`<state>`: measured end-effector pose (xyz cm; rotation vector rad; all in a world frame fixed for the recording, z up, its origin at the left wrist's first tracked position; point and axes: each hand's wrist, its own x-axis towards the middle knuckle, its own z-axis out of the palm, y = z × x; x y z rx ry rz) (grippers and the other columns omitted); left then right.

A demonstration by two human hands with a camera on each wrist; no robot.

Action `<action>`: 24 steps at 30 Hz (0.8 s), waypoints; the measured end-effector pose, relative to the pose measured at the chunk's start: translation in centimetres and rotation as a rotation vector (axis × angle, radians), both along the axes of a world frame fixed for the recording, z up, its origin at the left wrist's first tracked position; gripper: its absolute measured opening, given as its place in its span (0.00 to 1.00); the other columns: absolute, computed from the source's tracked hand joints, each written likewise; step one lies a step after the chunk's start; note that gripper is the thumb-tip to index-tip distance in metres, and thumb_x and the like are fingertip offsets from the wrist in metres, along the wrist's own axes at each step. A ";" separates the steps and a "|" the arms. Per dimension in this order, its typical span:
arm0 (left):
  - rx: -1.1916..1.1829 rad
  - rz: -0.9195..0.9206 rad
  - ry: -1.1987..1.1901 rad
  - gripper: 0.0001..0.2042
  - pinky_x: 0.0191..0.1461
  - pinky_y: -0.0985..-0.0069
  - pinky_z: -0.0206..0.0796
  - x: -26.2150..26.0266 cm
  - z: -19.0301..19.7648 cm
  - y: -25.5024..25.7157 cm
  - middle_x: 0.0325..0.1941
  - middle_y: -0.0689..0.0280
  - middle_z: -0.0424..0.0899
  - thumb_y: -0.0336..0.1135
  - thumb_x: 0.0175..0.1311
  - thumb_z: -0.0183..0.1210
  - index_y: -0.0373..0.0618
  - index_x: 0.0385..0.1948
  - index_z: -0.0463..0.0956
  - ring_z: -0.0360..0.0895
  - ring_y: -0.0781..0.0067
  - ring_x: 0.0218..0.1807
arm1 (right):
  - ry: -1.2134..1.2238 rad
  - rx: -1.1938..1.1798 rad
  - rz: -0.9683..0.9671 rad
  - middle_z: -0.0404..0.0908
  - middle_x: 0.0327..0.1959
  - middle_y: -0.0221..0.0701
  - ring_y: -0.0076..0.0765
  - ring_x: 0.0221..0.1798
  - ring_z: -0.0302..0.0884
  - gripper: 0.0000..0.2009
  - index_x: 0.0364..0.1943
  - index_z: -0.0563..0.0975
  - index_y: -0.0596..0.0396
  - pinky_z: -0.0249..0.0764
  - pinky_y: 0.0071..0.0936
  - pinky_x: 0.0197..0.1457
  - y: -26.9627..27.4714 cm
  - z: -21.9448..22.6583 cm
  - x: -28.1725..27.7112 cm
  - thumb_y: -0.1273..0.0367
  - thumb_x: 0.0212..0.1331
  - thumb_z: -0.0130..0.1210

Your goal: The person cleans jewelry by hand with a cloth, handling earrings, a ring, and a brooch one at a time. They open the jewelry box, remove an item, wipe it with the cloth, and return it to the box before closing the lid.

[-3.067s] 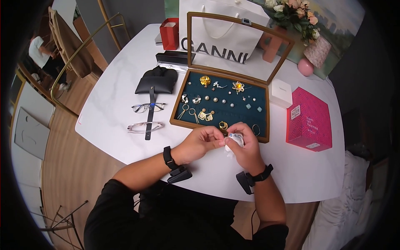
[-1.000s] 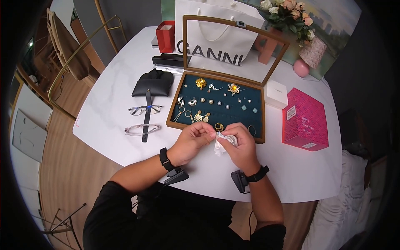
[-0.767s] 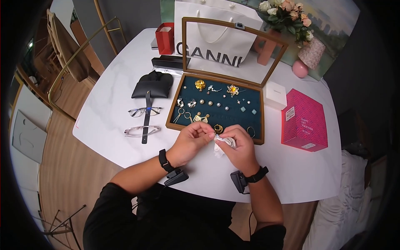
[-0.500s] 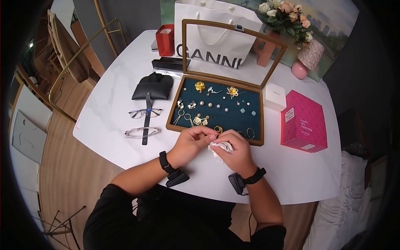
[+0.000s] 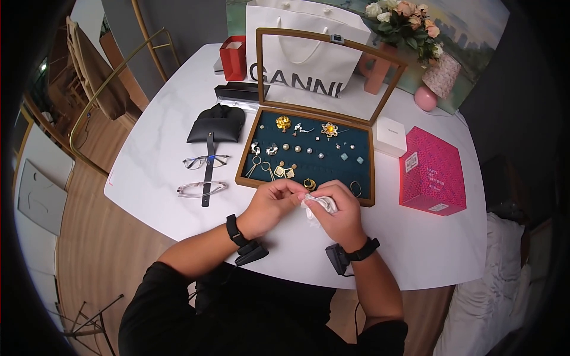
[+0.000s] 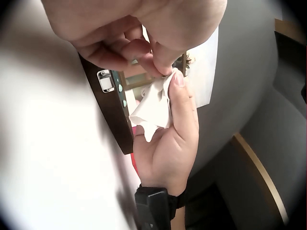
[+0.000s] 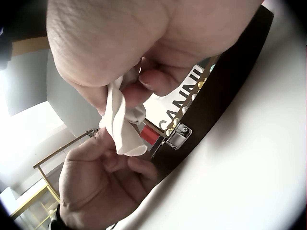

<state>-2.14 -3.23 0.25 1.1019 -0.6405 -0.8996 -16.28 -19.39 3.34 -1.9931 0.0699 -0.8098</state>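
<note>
Both hands meet over the front edge of an open wooden jewellery case (image 5: 246, 181). My right hand (image 5: 341, 210) grips a crumpled white cloth (image 5: 323, 204) between thumb and fingers. The cloth hangs in folds in the left wrist view and reaches the other hand's fingertips. My left hand (image 5: 270, 207) pinches at the cloth's edge, where a small spiky metallic piece of jewellery (image 7: 92, 132) shows by its fingertips; the rest is hidden. Earrings and brooches sit in rows on the dark green lining, among them a gold ring-shaped piece (image 5: 309, 184) just beyond the fingers.
Left of the case lie two pairs of glasses (image 5: 205, 161) and a black pouch (image 5: 217, 127). A white box (image 5: 390, 136) and a pink box (image 5: 436, 172) stand to the right. Behind the raised glass lid (image 5: 259, 65) are a paper bag (image 5: 350, 29) and a red box (image 5: 234, 62).
Both hands stay together at the case's front edge while the right fingers shift and refold the cloth. The person in the background at 3.1 s ago is no longer visible.
</note>
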 end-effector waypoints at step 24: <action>0.161 -0.003 -0.042 0.05 0.46 0.85 0.71 5.6 5.5 1.9 0.47 0.68 0.92 0.30 0.81 0.65 0.45 0.52 0.83 0.86 0.83 0.47 | 0.056 -0.038 0.138 0.88 0.42 0.34 0.39 0.43 0.88 0.10 0.42 0.85 0.57 0.83 0.31 0.49 0.9 0.6 -0.9 0.73 0.62 0.76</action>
